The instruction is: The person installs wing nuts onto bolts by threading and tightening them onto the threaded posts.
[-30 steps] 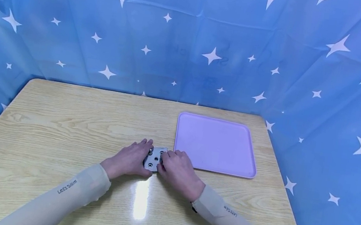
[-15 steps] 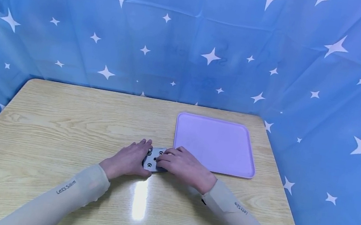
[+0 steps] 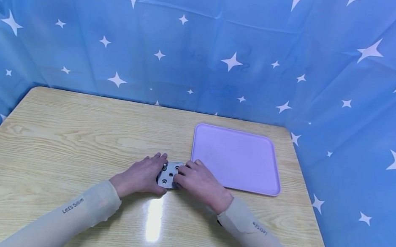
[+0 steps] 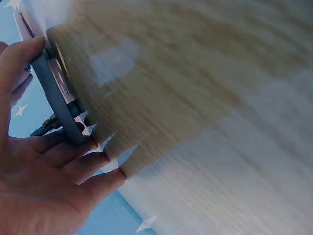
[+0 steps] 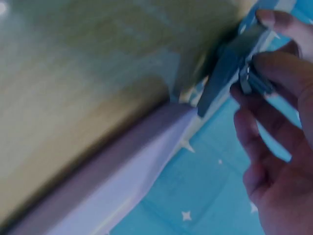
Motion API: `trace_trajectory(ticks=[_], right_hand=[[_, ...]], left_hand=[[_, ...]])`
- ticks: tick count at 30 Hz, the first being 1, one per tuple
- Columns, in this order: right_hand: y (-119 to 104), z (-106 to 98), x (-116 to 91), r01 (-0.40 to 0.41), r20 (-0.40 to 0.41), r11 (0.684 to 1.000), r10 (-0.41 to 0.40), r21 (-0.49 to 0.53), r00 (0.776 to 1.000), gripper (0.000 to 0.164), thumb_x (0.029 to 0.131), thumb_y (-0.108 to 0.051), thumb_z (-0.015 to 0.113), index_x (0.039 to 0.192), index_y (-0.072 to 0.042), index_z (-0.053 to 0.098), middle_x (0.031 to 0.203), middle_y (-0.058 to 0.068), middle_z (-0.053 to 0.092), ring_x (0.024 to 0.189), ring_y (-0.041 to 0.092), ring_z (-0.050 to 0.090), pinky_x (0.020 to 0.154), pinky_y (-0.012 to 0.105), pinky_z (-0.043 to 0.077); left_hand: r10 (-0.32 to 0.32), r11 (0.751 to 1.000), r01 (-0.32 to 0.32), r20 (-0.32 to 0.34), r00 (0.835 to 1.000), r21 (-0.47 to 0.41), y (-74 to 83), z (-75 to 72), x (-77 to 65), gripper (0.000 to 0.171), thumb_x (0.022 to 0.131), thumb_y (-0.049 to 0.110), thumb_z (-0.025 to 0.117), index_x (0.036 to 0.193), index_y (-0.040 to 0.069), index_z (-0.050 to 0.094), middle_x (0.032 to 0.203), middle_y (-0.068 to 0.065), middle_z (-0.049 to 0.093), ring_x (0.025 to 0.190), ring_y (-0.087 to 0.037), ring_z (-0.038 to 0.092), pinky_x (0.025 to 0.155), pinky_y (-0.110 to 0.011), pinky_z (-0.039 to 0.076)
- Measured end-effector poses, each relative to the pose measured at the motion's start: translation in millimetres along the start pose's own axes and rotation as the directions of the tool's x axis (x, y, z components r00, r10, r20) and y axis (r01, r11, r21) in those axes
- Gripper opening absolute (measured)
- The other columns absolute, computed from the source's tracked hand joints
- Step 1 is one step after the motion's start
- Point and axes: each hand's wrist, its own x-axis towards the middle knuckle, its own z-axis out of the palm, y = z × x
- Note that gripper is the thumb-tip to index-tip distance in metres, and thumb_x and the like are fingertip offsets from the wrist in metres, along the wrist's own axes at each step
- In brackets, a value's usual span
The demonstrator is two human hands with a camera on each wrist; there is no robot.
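Note:
A flat grey metal plate (image 3: 166,176) with several round holes lies between the two hands, raised slightly off the table in the left wrist view. My left hand (image 3: 140,178) grips its left side, thumb at the near edge and fingers at the far edge. Beside those fingers, a threaded bolt (image 4: 45,126) stands out from the plate's upper face. Over the right part of the plate, my right hand (image 3: 201,186) pinches a small shiny metal piece (image 5: 261,83) between thumb and finger. Fingers cover much of that piece, so its exact kind is unclear.
A shallow purple tray (image 3: 236,159) lies just behind and right of the right hand, its near left corner close to the plate. Both rest on a light wooden table (image 3: 86,124). A blue curtain (image 3: 195,37) with white stars hangs behind.
The right hand shifted right with its fingers spreading over the plate, then came slightly back left with fingers more curled. The left hand and plate stay put.

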Motion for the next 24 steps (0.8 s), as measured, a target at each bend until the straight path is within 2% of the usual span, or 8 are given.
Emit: trace_trajectory(ticks=[4,7,11,13,16,20,22,24], right_hand=[[-9.4,6.8,2.4,-0.084,-0.082,0.996,0.083,-0.005,0.993,0.008,0.092,-0.024,0.078,0.089,-0.017,0.073,0.086,-0.004,0.070,0.076,0.017,0.061,0.062,0.029,0.045],[-17.5,10.7,3.0,-0.177,-0.112,0.984,0.178,0.019,0.978,0.013,0.092,-0.022,0.078,0.084,-0.015,0.071,0.079,-0.002,0.069,0.067,0.018,0.060,0.056,0.029,0.044],[-25.0,9.8,3.0,-0.278,-0.081,0.959,0.282,0.055,0.956,0.019,0.095,-0.024,0.075,0.082,-0.012,0.069,0.075,0.000,0.067,0.062,0.018,0.058,0.054,0.030,0.045],[-24.8,6.8,2.2,-0.295,-0.051,0.952,0.299,0.083,0.953,0.022,0.096,-0.029,0.075,0.087,-0.010,0.069,0.076,0.000,0.066,0.064,0.018,0.058,0.055,0.030,0.045],[-16.0,-0.7,-0.1,-0.240,0.016,0.960,0.240,0.146,0.971,0.028,0.095,-0.033,0.076,0.109,-0.009,0.071,0.094,0.002,0.071,0.080,0.020,0.063,0.065,0.033,0.050],[0.4,-10.4,-5.0,-0.078,0.089,0.982,0.064,0.172,0.994,0.041,0.096,-0.022,0.076,0.135,-0.015,0.066,0.128,-0.002,0.068,0.114,0.020,0.062,0.084,0.036,0.054],[5.1,-12.8,-6.6,-0.008,0.104,0.989,-0.007,0.147,0.995,0.040,0.096,-0.016,0.075,0.135,-0.019,0.067,0.134,-0.006,0.066,0.121,0.017,0.059,0.088,0.035,0.053],[7.2,-14.4,-7.2,0.031,0.122,0.992,-0.046,0.119,0.991,0.039,0.097,-0.013,0.072,0.135,-0.022,0.067,0.135,-0.010,0.065,0.123,0.014,0.057,0.089,0.034,0.051]], left_hand=[[0.003,1.000,-0.003,0.002,1.000,-0.003,0.6,-0.3,-0.5,0.102,0.078,0.043,0.087,0.152,-0.008,0.042,0.160,-0.028,0.038,0.150,-0.041,0.034,0.122,-0.055,0.032],[0.003,1.000,-0.003,0.001,1.000,-0.001,0.8,-0.3,-0.9,0.101,0.078,0.043,0.087,0.152,-0.008,0.042,0.160,-0.027,0.038,0.151,-0.040,0.033,0.122,-0.054,0.031],[0.000,1.000,0.000,0.001,1.000,0.003,1.1,-0.3,-0.7,0.102,0.077,0.044,0.088,0.152,-0.008,0.042,0.160,-0.027,0.037,0.150,-0.041,0.034,0.122,-0.054,0.032],[0.003,1.000,-0.003,-0.001,1.000,0.003,1.0,-0.6,-0.8,0.102,0.077,0.043,0.088,0.152,-0.008,0.042,0.160,-0.028,0.038,0.150,-0.041,0.034,0.121,-0.055,0.032],[0.008,1.000,-0.008,0.002,1.000,0.003,1.0,-0.7,-0.3,0.101,0.078,0.043,0.088,0.152,-0.008,0.042,0.160,-0.027,0.038,0.150,-0.041,0.035,0.121,-0.055,0.033],[0.006,1.000,-0.006,0.006,1.000,0.001,0.8,-0.9,0.0,0.100,0.078,0.043,0.087,0.152,-0.007,0.043,0.160,-0.027,0.038,0.150,-0.040,0.034,0.121,-0.055,0.034],[0.001,1.000,-0.001,0.008,1.000,-0.001,0.5,-1.0,0.0,0.100,0.077,0.043,0.087,0.152,-0.006,0.043,0.161,-0.026,0.038,0.150,-0.040,0.034,0.121,-0.055,0.033],[-0.005,1.000,0.005,0.010,1.000,-0.005,0.1,-0.9,0.1,0.101,0.077,0.043,0.087,0.153,-0.006,0.042,0.160,-0.027,0.038,0.150,-0.041,0.034,0.121,-0.055,0.033]])
